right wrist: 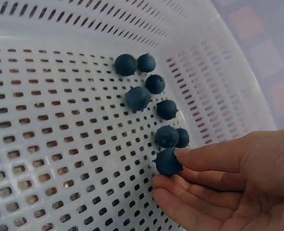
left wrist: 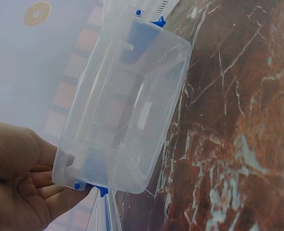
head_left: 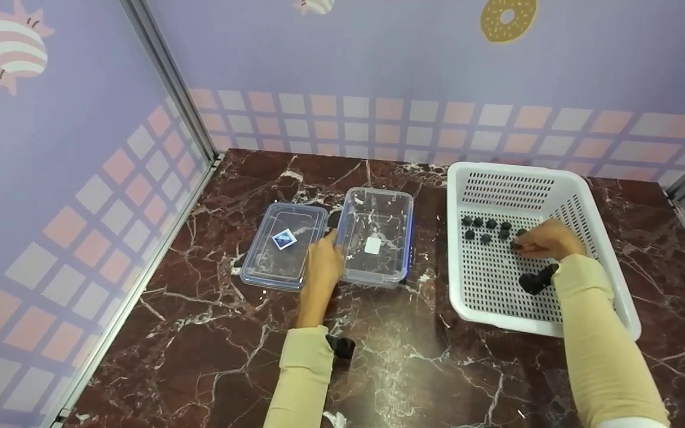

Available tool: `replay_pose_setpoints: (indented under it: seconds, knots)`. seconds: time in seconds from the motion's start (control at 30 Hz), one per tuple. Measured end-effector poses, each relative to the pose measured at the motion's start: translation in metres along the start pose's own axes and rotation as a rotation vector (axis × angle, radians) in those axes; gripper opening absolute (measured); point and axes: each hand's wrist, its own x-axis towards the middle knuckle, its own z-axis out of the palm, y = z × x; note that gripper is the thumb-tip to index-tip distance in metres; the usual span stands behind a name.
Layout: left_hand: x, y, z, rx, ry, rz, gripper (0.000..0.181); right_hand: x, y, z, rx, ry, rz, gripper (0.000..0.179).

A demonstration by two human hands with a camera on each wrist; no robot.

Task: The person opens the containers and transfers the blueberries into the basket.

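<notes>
A clear plastic container [head_left: 351, 205] with blue side clips stands on the table, a white square visible at its bottom. My left hand [head_left: 324, 260] grips its left edge; in the left wrist view, the thumb is at the rim and the fingers curl around the outside [left wrist: 67, 144]. Inside the white basket [head_left: 515, 306], my right hand [head_left: 550, 239] pinches a dark blueberry [right wrist: 168, 162] between thumb and fingers. Several other blueberries [right wrist: 138, 98] lie on the slotted basket floor, mostly toward its far side.
Left of the container lies a clear lid [head_left: 268, 261] with a blue-and-white sticker [head_left: 284, 239]. The dark red marbled table [head_left: 402, 356] meets a patterned wall [head_left: 372, 65] at the back and another on the left. Black wrist cameras [head_left: 342, 346] sit on both sleeves.
</notes>
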Motion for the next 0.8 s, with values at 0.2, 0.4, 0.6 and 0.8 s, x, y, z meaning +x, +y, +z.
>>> replay_pose_setpoints:
  seconds: [0.2,0.4,0.6,0.8]
  knots:
    - [0.0,0.0,0.0,0.017,0.003,0.006,0.039,0.001,0.004,-0.002,0.033,-0.012,0.015,0.01]
    - [0.0,0.003,0.0,0.014,0.014,0.018,0.039,0.001,0.004,-0.002,0.017,-0.001,0.01,0.013]
    - [0.0,0.005,0.003,0.031,0.018,0.037,0.038,-0.002,0.007,-0.002,-0.021,0.051,0.011,0.016]
    - [0.001,0.01,0.007,0.02,0.005,0.05,0.038,-0.006,0.007,-0.006,-0.08,0.104,0.008,0.016]
